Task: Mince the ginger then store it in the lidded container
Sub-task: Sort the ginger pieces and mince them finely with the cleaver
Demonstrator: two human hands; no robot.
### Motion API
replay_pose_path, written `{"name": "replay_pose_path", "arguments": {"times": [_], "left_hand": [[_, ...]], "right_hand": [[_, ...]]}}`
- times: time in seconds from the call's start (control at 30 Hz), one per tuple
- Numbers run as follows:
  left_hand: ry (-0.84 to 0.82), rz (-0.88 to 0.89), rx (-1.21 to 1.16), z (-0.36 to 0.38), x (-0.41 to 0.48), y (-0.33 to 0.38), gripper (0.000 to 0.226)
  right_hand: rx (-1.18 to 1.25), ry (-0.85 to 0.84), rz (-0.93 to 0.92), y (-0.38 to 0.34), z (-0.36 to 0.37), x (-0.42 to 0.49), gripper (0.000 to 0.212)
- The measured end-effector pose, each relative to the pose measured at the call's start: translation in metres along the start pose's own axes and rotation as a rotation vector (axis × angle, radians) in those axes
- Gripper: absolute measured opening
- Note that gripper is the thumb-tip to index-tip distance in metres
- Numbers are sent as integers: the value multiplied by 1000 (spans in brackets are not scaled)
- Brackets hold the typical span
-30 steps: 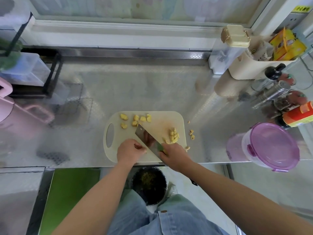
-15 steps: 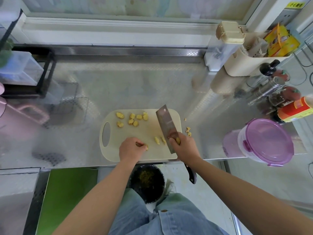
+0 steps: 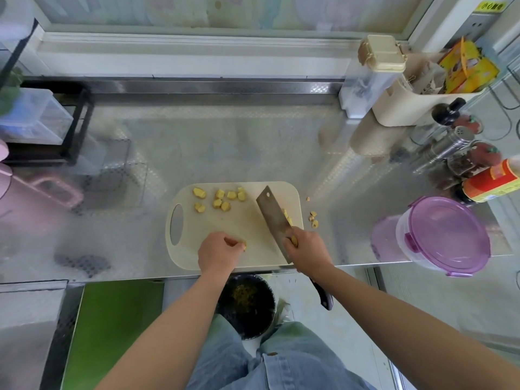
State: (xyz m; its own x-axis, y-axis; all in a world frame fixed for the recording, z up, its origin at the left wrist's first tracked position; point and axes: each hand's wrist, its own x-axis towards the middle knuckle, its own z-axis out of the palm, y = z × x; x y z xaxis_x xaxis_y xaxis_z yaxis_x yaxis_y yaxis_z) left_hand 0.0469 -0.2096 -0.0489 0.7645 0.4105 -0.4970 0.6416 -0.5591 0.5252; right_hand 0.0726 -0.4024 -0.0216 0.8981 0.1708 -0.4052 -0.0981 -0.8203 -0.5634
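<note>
Kitchen: steel counter, cutting board, condiment bottles.

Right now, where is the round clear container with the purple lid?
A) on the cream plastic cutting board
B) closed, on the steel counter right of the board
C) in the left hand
B: the round clear container with the purple lid stands closed on the steel counter, right of the cream plastic cutting board and apart from it.
</note>
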Motion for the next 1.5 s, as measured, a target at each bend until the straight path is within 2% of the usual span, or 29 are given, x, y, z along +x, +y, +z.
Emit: {"name": "replay_pose_path", "arguments": {"times": [0.2, 0.37, 0.63, 0.97, 1.13, 1.3, 1.5], "left_hand": [[6, -77, -141, 3, -1, 0, 18], [8, -125, -214, 7, -2, 2, 11], [25, -177, -285, 12, -1, 1, 13], [16, -169, -290, 10, -1, 2, 8], [3, -183, -308, 11, 2, 1, 11], [1, -229, -313, 8, 3, 7, 28], [-2, -226, -266, 6, 2, 8, 26]], "right_hand": [[-110, -94, -116, -16, 6, -4, 35], [-237, -133, -156, -26, 13, -9, 19], [-241, -119, -190, -30, 5, -7, 22], [-424, -172, -232, -38, 7, -6, 23], [-505, -215, -259, -43, 6, -5, 19], [-561, -222, -275, -50, 13, 0, 16], [-475, -193, -260, -41, 23, 3, 13]]}}
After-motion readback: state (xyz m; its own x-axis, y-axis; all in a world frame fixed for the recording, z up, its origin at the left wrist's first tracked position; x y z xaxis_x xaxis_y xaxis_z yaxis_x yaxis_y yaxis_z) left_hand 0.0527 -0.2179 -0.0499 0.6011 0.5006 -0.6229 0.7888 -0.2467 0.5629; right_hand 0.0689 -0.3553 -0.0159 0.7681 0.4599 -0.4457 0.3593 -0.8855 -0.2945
